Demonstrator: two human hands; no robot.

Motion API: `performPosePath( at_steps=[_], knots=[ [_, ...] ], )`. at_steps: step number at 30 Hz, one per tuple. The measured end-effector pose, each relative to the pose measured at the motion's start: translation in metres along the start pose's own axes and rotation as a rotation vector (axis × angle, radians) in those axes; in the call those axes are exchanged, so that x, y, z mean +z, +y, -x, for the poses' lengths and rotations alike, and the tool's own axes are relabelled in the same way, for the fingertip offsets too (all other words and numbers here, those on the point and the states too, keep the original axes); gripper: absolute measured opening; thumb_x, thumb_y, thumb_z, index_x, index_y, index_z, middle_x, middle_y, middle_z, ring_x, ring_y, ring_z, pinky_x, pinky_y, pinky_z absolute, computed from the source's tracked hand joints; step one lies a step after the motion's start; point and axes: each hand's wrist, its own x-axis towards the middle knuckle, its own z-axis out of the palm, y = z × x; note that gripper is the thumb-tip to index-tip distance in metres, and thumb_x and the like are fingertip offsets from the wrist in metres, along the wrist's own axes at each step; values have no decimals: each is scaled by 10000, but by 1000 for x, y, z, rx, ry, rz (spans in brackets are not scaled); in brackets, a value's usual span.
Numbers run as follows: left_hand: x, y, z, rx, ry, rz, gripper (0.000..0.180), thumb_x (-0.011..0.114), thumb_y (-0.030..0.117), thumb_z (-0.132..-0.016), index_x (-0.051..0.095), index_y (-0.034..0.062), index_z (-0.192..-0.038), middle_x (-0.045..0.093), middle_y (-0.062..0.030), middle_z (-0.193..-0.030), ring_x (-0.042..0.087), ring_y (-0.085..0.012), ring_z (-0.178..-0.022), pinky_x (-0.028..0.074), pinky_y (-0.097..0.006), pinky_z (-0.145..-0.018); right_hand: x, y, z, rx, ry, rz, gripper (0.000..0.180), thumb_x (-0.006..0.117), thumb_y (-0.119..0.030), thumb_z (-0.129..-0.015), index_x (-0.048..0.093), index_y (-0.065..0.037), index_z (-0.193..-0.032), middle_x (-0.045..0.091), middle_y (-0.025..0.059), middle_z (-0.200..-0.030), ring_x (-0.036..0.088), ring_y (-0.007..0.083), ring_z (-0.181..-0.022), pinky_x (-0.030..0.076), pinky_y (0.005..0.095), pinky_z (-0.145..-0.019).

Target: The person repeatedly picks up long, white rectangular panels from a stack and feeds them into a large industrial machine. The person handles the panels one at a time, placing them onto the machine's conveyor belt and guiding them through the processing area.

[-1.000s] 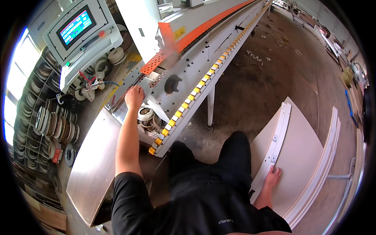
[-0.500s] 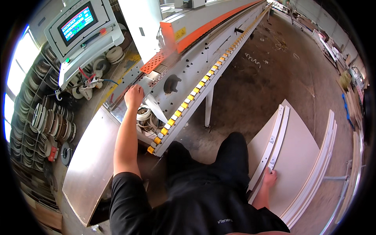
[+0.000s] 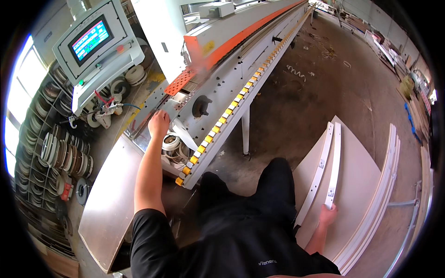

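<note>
The left hand (image 3: 159, 124) rests, fingers curled, on the near end of the long edge-banding machine (image 3: 222, 88), beside its tape rolls (image 3: 170, 142). The right hand (image 3: 327, 215) grips the lower end of a narrow white strip (image 3: 334, 162) lying on stacked white panels (image 3: 352, 185). Bare concrete floor (image 3: 296, 106) lies open between machine and stack. The person's torso hides the panels' near edge.
</note>
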Motion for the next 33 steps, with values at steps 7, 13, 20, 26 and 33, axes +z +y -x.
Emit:
performPosePath(
  at_steps=[7, 13, 20, 26, 33],
  knots=[
    [-8, 43, 24, 64, -44, 154, 185, 739, 184, -974, 773, 127, -1147, 756, -117, -1134, 728, -383, -1073, 596, -510, -905, -61, -38, 27, -392, 175, -157, 521, 838, -33, -768, 719, -20, -1275, 722, 142, -1329, 741, 347, -1165, 596, 463, -1013],
    [-82, 239, 103, 724, -169, 422, 400, 806, 136, -885, 763, 126, -1283, 736, -65, -1374, 672, -318, -1297, 526, -493, -1126, -91, -157, 53, -775, 53, -318, 545, 866, -56, -707, 752, -49, -1239, 755, 128, -1296, 774, 349, -1114, 646, 458, -936],
    [-139, 319, 172, 1199, -91, 294, 332, 723, 250, -915, 773, 132, -1222, 647, -82, -1580, 565, -293, -1493, 468, -514, -1238, -89, -295, 110, -1266, -159, -424, 495, 888, -101, -669, 794, -46, -1151, 787, 61, -1237, 814, 281, -976, 671, 404, -840],
    [-154, 252, 185, 985, -192, 325, 216, 806, 216, -850, 753, 123, -1038, 740, -96, -1373, 701, -300, -1222, 578, -452, -999, -80, -343, 122, -1461, -248, -516, 521, 952, -195, -734, 787, -59, -1209, 768, 43, -1327, 754, 259, -1188, 588, 465, -1061],
    [-192, 113, 168, 449, -82, 200, 353, 899, 18, -740, 784, 106, -1061, 764, -104, -1293, 698, -364, -1180, 584, -485, -1002, -59, -326, 111, -1355, -278, -609, 360, 896, -173, -858, 803, -47, -1182, 787, 75, -1311, 736, 295, -1193, 569, 472, -1066]
  ],
)
